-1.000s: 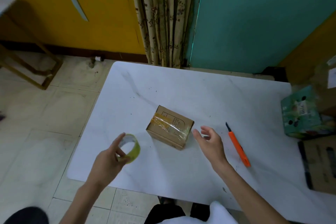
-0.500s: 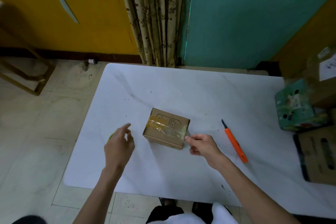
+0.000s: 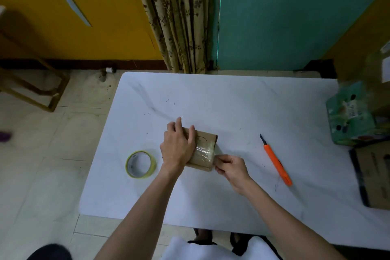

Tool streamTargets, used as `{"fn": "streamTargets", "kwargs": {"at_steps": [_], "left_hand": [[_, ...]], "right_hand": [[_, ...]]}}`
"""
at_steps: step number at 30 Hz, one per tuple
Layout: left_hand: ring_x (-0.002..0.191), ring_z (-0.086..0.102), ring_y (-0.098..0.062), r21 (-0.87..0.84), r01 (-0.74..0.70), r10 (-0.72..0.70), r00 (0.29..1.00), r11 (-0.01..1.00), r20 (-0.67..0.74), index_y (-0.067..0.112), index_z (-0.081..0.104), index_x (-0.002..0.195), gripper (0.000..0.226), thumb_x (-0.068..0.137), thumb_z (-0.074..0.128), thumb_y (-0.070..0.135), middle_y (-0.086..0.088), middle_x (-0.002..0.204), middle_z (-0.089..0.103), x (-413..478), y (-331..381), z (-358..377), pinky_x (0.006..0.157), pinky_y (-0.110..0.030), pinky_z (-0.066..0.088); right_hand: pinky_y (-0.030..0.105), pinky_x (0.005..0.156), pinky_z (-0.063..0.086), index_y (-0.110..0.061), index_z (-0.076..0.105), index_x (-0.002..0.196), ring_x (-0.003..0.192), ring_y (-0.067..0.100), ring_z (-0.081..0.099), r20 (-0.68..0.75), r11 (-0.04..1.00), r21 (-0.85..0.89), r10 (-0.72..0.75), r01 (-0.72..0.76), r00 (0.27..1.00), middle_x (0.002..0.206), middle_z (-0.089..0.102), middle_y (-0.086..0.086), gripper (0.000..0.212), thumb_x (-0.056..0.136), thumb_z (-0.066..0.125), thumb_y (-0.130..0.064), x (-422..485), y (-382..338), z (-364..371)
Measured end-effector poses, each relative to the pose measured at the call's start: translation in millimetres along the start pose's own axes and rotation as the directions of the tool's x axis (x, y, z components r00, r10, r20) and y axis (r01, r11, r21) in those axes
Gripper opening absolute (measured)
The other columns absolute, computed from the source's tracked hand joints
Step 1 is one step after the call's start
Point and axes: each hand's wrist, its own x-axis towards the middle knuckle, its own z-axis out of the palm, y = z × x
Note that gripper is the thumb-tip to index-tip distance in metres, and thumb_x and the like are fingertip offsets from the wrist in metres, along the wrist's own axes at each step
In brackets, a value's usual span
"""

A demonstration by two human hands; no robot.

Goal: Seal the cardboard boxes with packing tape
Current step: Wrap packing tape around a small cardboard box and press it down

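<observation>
Two hands on small brown cardboard box (image 3: 206, 139), mid white surface (image 3: 232, 101); left hand (image 3: 178, 146), fingers straight, presses its top; right hand (image 3: 231, 167) fingers pinch its taped near corner; yellow tape roll (image 3: 153, 165) beside.

a small brown cardboard box (image 3: 205, 145), banded across its top with clear glossy tape, is lying flat near the middle of the white tabletop (image 3: 232, 101); a yellow roll of packing tape (image 3: 153, 164) is lying flat nearer the tabletop's left edge.
</observation>
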Motion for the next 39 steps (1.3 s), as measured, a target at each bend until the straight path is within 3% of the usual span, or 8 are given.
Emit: {"fn": "streamTargets", "kwargs": {"at_steps": [6, 12, 16, 22, 26, 30, 34, 39], "left_hand": [[0.123, 0.053, -0.025, 0.004, 0.012, -0.012, 1.0, 1.0, -0.02, 0.029, 0.042, 0.146, 0.052, 0.1, 0.041, 0.054, 0.002, 0.138, 0.045, 0, 2, 2, 0.086, -0.042, 0.043], [0.122, 0.054, -0.022, 0.028, 0.034, -0.032, 0.998, 0.999, -0.045, 0.028, 0.046, 0.144, 0.053, 0.099, 0.041, 0.056, 0.004, 0.137, 0.046, 2, 1, 6, 0.087, -0.042, 0.044], [0.121, 0.054, -0.021, 0.035, 0.035, -0.033, 0.998, 0.999, -0.06, 0.028, 0.048, 0.143, 0.053, 0.099, 0.041, 0.056, 0.004, 0.137, 0.047, 3, 2, 6, 0.088, -0.042, 0.046], [0.119, 0.055, -0.021, 0.045, 0.03, -0.027, 0.997, 0.999, -0.077, 0.027, 0.051, 0.14, 0.05, 0.099, 0.044, 0.054, 0.004, 0.134, 0.049, 4, 1, 7, 0.085, -0.042, 0.046], [0.118, 0.055, -0.021, 0.039, 0.032, -0.029, 0.997, 0.999, -0.074, 0.028, 0.054, 0.137, 0.049, 0.098, 0.045, 0.055, 0.005, 0.133, 0.05, 6, -1, 5, 0.084, -0.04, 0.044], [0.122, 0.054, -0.021, 0.013, 0.066, -0.065, 0.996, 0.998, -0.064, 0.029, 0.053, 0.138, 0.049, 0.098, 0.045, 0.056, 0.006, 0.136, 0.049, 7, -1, 3, 0.088, -0.042, 0.042], [0.124, 0.054, -0.02, -0.028, 0.096, -0.097, 0.995, 0.995, -0.032, 0.029, 0.054, 0.137, 0.05, 0.097, 0.045, 0.057, 0.006, 0.139, 0.048, 5, 2, 2, 0.092, -0.041, 0.04], [0.118, 0.058, -0.019, -0.185, 0.185, -0.179, 0.983, 0.965, 0.05, 0.03, 0.054, 0.135, 0.048, 0.098, 0.041, 0.058, 0.009, 0.14, 0.047, 6, -2, 1, 0.102, -0.042, 0.039]], "right_hand": [[0.03, 0.073, 0.055, -0.01, 0.078, 0.083, 0.072, 0.02, 0.065, -0.047, 0.999, 0.017, -0.042, 0.043, 0.998, 0.083, 0.074, 0.014, 0.01, 0.084, 0.074, -0.001, 8, 10, 2], [0.031, 0.062, 0.047, -0.006, 0.073, 0.071, 0.059, 0.019, 0.053, -0.165, 0.996, 0.055, -0.062, 0.072, 0.984, 0.062, 0.064, 0.01, 0.017, 0.081, 0.069, 0.007, 10, 18, 11], [0.013, 0.053, 0.039, -0.012, 0.07, 0.073, 0.065, 0.013, 0.06, -0.331, 0.969, -0.223, -0.177, 0.105, 0.927, 0.067, 0.068, -0.001, 0.012, 0.083, 0.069, -0.006, 18, 41, 24], [0.027, 0.063, 0.028, -0.009, 0.071, 0.085, 0.083, 0.03, 0.063, -0.427, 0.899, -0.429, -0.287, 0.087, 0.858, 0.09, 0.072, 0.013, 0.019, 0.086, 0.057, 0.003, 32, 53, 44], [0.031, 0.062, 0.029, -0.014, 0.068, 0.084, 0.084, 0.031, 0.063, -0.365, 0.871, -0.482, -0.297, 0.094, 0.882, 0.089, 0.071, 0.009, 0.027, 0.09, 0.043, -0.022, 37, 47, 41], [0.032, 0.069, 0.041, -0.017, 0.068, 0.094, 0.09, 0.025, 0.063, -0.348, 0.95, -0.305, -0.172, 0.063, 0.922, 0.094, 0.071, 0.002, 0.024, 0.097, 0.046, -0.025, 45, 28, 43], [0.034, 0.075, 0.05, -0.014, 0.07, 0.097, 0.084, 0.02, 0.063, -0.339, 0.992, -0.123, -0.016, -0.028, 0.941, 0.097, 0.073, 0.005, 0.031, 0.086, 0.053, -0.038, 48, 18, 38], [0.026, 0.062, 0.047, -0.011, 0.068, 0.088, 0.074, 0.012, 0.059, -0.311, 0.995, -0.004, -0.098, 0.102, 0.945, 0.083, 0.068, -0.002, 0.023, 0.1, 0.055, -0.026, 19, -5, 16]]}}
